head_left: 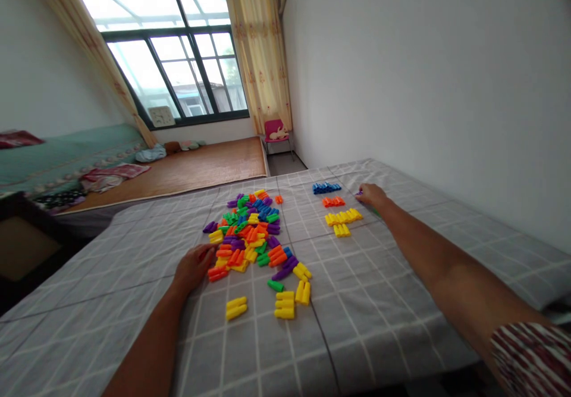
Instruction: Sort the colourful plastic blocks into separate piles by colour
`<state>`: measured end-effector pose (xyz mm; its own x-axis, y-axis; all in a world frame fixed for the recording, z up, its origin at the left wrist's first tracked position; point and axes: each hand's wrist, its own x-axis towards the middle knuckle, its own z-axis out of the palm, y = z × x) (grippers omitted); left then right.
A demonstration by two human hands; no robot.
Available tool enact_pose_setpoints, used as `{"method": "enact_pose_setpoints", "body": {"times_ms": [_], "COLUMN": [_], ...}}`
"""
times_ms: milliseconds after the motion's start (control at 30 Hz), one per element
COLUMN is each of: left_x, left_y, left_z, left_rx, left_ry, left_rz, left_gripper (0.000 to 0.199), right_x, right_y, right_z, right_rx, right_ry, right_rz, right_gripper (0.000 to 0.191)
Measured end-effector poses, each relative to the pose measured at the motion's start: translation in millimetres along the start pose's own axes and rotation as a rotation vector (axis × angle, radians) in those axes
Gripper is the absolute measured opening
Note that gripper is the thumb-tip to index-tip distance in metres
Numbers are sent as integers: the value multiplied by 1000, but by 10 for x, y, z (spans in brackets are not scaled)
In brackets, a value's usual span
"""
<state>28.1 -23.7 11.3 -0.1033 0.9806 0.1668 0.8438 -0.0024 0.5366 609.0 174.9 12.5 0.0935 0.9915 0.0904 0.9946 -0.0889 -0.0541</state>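
A grey cloth (pixel 111 278), checked with pale lines, carries a loose heap of tapered plastic pieces (pixel 250 232) in purple, green, blue, orange and yellow. To the heap's right lie a blue cluster (pixel 326 188), an orange cluster (pixel 333 202) and a yellow cluster (pixel 343 217); nearer, loose yellow pieces (pixel 284 312).

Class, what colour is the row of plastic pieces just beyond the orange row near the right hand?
That row is blue, best seen in the head view.

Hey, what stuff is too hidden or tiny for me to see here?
Head view, all of these:
Purple piece: mostly hidden by the right grip.
Anything under the left grip: its own fingers block it.
Bottom of the colourful plastic pile: covered by upper pieces.
Striped sleeve: cut off by the right edge.
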Motion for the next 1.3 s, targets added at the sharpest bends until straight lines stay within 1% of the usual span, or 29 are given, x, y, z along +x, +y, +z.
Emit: {"method": "enact_pose_setpoints", "body": {"times_ms": [100, 167, 267, 333, 400, 467, 500, 567, 700, 800, 867, 967, 1000, 1033, 1100, 1133, 1200, 1233, 1300], "left_x": [1, 1, 6, 15, 31, 48, 55, 65, 56, 36, 35, 67, 81, 92, 99, 95, 83, 80, 89], "left_y": [-27, -39, -57, -75, -92, -104, -107, -109, -85, -36, 0, 37, 52, 77, 177, 260, 481, 609, 858], "left_z": [8, 11, 13, 16, 19, 21, 22, 21, 26, 39, 30, -65, -118, -173, -257, -270, -214, -145, 44], "left_rx": [5, 26, 61, 66, 56, 45, 41, 35, 37, 51, 60, 65, 81, 122, 212, 239, 236, 221, 201], "left_ry": [1, 12, 17, 12, 3, -4, -7, -4, 16, 35, 43, 15, 0, 17, 48, 55, 26, 6, -22], "left_rz": [0, 7, 24, 30, 30, 22, 18, 8, 7, -7, -24, 1, 15, 23, 60, 102, 238, 322, 459], "left_gripper": [50, 50, 50, 51, 51, 52, 52, 53, 53, 51, 49, 48, 46, 44, 42, 41, 39, 38, 35], "right_x": [51, 88, 122, 99, 14, -124, -203, -351, -512, -525, -515, -491, -488, -496, -565, -632, -830, -951, -1201], "right_y": [38, 78, 211, 353, 504, 621, 658, 686, 639, 623, 644, 645, 604, 528, 250, 48, -454, -730, -1267], "right_z": [42, 25, -80, -171, -236, -248, -236, -188, -100, -70, -62, -105, -145, -200, -342, -419, -550, -593, -618], "right_rx": [-13, -1, 48, 60, 45, 27, 22, 18, 36, 74, 86, 63, 50, 40, 56, 85, 168, 201, 247], "right_ry": [24, 20, 30, 27, -46, -153, -187, -200, -130, -90, -94, -97, -67, -23, 84, 126, 152, 139, 82], "right_rz": [28, 44, 52, 38, 2, -27, -34, -42, -40, -26, -24, -34, -50, -88, -247, -365, -614, -719, -882], "right_gripper": [41, 45, 55, 55, 52, 56, 58, 62, 57, 58, 60, 65, 65, 64, 56, 50, 41, 39, 37]}}
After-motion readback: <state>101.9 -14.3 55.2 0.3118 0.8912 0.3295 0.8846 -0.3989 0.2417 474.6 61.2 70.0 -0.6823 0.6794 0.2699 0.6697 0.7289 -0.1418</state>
